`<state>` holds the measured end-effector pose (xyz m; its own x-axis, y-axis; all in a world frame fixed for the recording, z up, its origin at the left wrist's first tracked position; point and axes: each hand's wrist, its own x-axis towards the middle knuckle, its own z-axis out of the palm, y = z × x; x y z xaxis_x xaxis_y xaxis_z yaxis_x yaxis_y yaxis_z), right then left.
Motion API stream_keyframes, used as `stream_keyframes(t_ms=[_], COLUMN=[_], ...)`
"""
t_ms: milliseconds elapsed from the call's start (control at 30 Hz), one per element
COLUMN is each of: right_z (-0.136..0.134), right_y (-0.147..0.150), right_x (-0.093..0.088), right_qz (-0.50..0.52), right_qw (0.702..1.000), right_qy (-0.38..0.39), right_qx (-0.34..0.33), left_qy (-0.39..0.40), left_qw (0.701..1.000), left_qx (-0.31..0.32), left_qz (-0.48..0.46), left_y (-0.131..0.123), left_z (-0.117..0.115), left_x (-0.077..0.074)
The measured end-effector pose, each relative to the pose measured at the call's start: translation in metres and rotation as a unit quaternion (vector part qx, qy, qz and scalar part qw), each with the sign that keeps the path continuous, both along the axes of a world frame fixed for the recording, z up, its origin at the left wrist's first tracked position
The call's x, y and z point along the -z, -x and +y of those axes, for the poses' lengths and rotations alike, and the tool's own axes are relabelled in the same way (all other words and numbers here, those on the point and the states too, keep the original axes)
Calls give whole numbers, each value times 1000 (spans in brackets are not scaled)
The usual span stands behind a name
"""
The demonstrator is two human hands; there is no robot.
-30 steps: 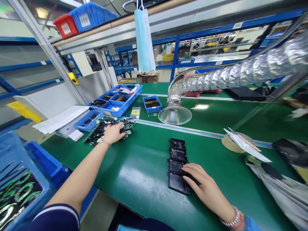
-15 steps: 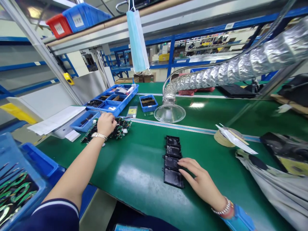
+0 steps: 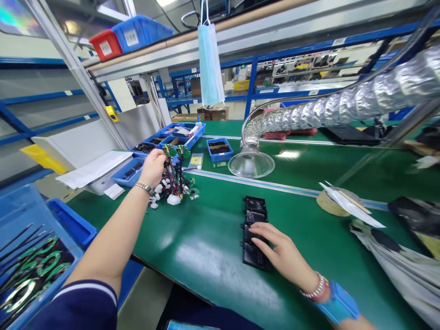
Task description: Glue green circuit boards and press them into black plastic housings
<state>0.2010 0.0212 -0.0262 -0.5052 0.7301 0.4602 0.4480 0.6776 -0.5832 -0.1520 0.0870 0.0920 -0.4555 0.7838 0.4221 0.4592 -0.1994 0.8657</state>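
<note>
My left hand (image 3: 153, 168) is closed on a bunch of wired circuit boards (image 3: 178, 172). Small green boards stick up at its top, and black and red wires hang down to white connectors on the green bench. My right hand (image 3: 280, 252), fingers stretched out, rests over a column of black plastic cases (image 3: 255, 205). Its fingertips lie on the middle cases and partly cover them. The cases lie flat, end to end, with small tabs along their left side.
A fume extractor hood (image 3: 251, 164) hangs over the bench from a foil duct. Blue bins (image 3: 220, 158) stand at the back left. A tape roll (image 3: 338, 201) lies at right beside grey cloth (image 3: 381, 256). Another blue bin (image 3: 74, 250) at lower left holds ring-shaped green boards.
My left hand has lifted the wired boards from a flat pile so they stand upright. My right hand has slid a little left over the black cases. The view has shifted slightly left.
</note>
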Motion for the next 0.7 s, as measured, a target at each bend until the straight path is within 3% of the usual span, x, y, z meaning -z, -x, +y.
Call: stream_keyframes(t_ms=[167,367,467,600,700], right_z=[-4,-11,-13,-12,-11], right_y=[10,12,8,4,3], right_x=[-2,-3,1,7,9], right_qz=[2,5,5,12,14], right_qw=[1000,1000,1000,999,999], right_qy=[-3,1,14,32,42], right_qx=[-7,-2,3,5,1], left_qy=[25,98,127,167,217], left_qw=[999,992,978,948,921], left_qx=[22,70,96,105,107], left_qz=[-43,47,138,249,307], left_y=[-24,-46,-34,4,30], left_z=[32,56,52,36,20], left_x=[22,53,51,32,30])
